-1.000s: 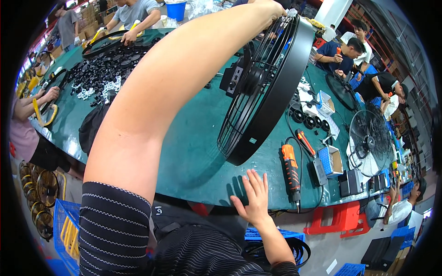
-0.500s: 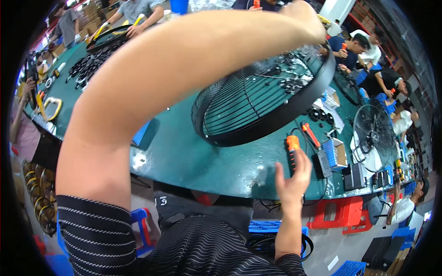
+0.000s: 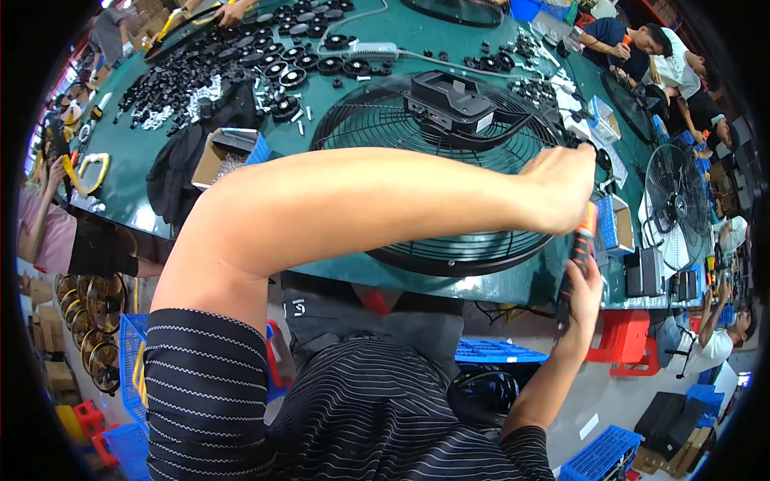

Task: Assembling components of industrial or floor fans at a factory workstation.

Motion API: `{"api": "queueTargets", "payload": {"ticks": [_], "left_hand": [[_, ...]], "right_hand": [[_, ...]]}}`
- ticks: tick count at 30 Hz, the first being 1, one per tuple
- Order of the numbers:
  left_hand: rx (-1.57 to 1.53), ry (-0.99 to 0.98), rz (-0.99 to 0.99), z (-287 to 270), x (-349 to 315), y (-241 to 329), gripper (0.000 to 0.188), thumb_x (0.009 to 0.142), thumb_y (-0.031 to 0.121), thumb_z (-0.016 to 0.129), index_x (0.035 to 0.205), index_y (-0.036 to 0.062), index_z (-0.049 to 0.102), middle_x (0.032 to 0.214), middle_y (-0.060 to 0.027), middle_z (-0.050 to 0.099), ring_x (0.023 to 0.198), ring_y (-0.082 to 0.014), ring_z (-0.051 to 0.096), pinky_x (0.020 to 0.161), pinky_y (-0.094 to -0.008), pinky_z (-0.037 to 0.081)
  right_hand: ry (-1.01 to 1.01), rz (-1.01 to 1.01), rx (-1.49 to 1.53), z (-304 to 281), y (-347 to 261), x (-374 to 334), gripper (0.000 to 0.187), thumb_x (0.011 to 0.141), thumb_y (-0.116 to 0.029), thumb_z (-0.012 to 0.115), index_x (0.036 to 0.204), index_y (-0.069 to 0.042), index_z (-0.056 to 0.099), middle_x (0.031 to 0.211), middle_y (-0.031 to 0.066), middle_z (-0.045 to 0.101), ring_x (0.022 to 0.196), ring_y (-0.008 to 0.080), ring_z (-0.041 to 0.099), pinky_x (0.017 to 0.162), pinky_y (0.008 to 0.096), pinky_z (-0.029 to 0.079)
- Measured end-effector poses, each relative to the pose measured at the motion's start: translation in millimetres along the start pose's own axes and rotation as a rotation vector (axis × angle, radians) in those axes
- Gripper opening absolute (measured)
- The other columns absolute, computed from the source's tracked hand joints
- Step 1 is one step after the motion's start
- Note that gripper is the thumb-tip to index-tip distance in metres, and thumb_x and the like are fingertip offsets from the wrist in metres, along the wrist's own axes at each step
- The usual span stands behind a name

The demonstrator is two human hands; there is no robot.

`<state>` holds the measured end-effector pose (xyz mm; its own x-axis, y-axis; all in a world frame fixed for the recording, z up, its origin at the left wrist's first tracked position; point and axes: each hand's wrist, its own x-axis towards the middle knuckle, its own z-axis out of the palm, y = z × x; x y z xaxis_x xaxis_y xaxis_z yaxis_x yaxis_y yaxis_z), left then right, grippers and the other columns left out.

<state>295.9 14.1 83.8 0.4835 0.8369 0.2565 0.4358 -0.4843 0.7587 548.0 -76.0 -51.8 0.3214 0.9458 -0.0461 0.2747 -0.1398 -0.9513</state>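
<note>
My right hand (image 3: 589,290) is closed around an orange and black electric screwdriver (image 3: 583,240), held at the table's near right edge. Stretched across the view, my left arm brings my left hand (image 3: 561,191) just above the screwdriver's upper end. Its fingers are curled; whatever they hold, if anything, is hidden. Below and behind this arm a round black wire fan guard (image 3: 473,268) lies on the green table (image 3: 321,271), partly covered by the forearm. On the guard's far side sits a black motor housing (image 3: 449,103) with an open box-like top.
A small box of screws (image 3: 228,160) stands left of the guard, beside black cloth (image 3: 180,172). Many round black parts (image 3: 293,76) and a corded grey unit (image 3: 373,50) lie beyond. At right are a blue box (image 3: 616,224) and another fan guard (image 3: 678,204). Several people work around.
The fan guard, tilted up in my left hand before, now lies flat with the motor housing showing. My right hand has picked up the electric screwdriver; my left hand has come down beside it.
</note>
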Motion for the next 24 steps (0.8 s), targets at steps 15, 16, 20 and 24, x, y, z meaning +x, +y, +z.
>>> {"api": "queueTargets", "payload": {"ticks": [15,16,20,24], "left_hand": [[0.020,0.387,0.356,31,-130,-58,0.034,0.071,0.003,0.067,0.104,-0.0024,0.059,0.117,-0.0251,0.055,0.098,-0.0388,0.062,0.085,-0.0470,0.052],[0.063,0.433,0.338,23,-159,-71,0.033,0.071,0.007,0.070,0.102,-0.0008,0.063,0.119,-0.0229,0.058,0.101,-0.0371,0.062,0.088,-0.0470,0.052],[0.309,0.549,0.207,14,-264,-116,0.030,0.070,0.018,0.077,0.097,0.0046,0.071,0.116,-0.0150,0.065,0.108,-0.0321,0.063,0.093,-0.0484,0.051],[0.413,0.568,0.086,25,-292,-134,0.032,0.072,0.023,0.077,0.098,0.0065,0.072,0.116,-0.0103,0.067,0.111,-0.0296,0.063,0.097,-0.0501,0.048]], "right_hand": [[-0.299,-0.492,0.893,19,-138,-95,0.060,0.085,0.003,0.064,0.134,0.002,0.027,0.105,0.0076,0.036,0.088,0.0156,0.045,0.088,0.0334,0.039],[-0.411,-0.482,0.952,33,-149,-90,0.062,0.083,0.005,0.066,0.132,0.003,0.029,0.100,0.0058,0.036,0.080,0.0129,0.046,0.082,0.0306,0.040],[-0.473,-0.516,0.896,124,-185,-86,0.064,0.083,-0.003,0.072,0.133,0.005,0.032,0.093,0.0051,0.043,0.074,0.0120,0.053,0.073,0.0287,0.044],[-0.707,-0.585,0.840,206,-196,-77,0.064,0.082,-0.013,0.076,0.128,0.004,0.035,0.085,0.0023,0.049,0.070,0.0112,0.055,0.073,0.0298,0.047]]}}
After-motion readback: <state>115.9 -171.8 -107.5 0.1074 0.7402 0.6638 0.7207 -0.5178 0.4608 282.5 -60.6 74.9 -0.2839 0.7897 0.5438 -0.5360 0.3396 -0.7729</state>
